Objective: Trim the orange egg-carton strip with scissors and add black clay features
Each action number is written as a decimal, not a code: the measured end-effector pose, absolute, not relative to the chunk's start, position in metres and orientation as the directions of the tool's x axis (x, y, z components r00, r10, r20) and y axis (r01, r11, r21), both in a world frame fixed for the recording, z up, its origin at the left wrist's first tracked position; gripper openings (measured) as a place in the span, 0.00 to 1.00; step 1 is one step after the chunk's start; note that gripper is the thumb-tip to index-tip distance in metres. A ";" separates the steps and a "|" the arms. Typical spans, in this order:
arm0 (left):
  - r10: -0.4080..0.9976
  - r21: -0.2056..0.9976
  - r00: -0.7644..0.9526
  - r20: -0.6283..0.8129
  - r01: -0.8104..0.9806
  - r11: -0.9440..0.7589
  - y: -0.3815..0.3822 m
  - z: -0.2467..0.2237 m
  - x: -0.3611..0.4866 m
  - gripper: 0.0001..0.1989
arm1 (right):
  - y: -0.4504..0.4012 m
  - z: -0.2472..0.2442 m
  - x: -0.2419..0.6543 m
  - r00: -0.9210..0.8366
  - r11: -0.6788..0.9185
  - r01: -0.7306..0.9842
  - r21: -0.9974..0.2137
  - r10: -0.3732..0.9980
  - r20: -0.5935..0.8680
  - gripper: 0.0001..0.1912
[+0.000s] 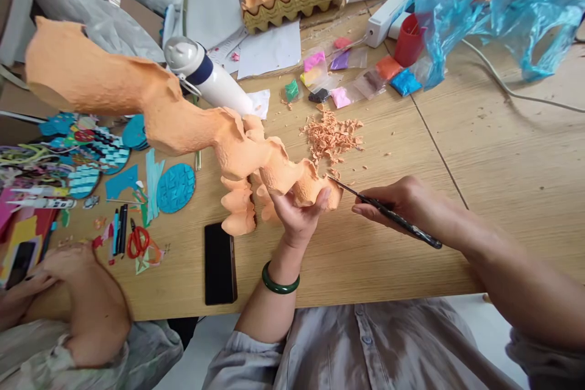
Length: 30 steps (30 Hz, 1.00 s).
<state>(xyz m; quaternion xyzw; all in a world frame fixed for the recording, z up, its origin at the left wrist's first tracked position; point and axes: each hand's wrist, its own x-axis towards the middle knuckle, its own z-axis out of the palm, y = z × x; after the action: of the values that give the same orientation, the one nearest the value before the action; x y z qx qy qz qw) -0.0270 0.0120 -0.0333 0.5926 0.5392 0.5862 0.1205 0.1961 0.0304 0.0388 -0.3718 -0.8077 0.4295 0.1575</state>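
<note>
Two hands: left [297, 216] holds one foam sculpture [183, 128], right [397, 207] one carving tool [393, 214].

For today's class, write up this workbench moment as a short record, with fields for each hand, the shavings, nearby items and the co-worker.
Left hand: holds an orange textured sculpture from below; green bangle on the wrist
Right hand: grips a slim dark-handled pointed tool, its tip beside the sculpture
Shavings: orange shavings heaped on the wooden table
Nearby items: black phone; red-handled scissors
Co-worker: a person's hands at the table's left
</note>
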 end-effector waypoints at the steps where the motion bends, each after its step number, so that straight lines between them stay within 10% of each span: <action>1: 0.759 0.759 -0.265 0.595 0.495 -0.423 0.012 -0.033 -0.026 0.46 | 0.029 0.041 0.195 -0.662 0.348 0.479 -0.806 0.746 -0.071 0.35; 30: 0.852 0.860 -0.262 0.453 0.382 -0.339 0.013 -0.010 -0.023 0.30 | 0.029 0.036 0.185 -0.691 -0.335 0.261 -0.905 0.590 -0.418 0.27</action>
<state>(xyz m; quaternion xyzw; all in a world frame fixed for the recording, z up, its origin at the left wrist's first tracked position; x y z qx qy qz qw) -0.0231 0.0128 -0.0101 0.5733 0.5385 0.5838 0.2012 0.1851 0.0294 0.0357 -0.3764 -0.5653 0.7252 0.1133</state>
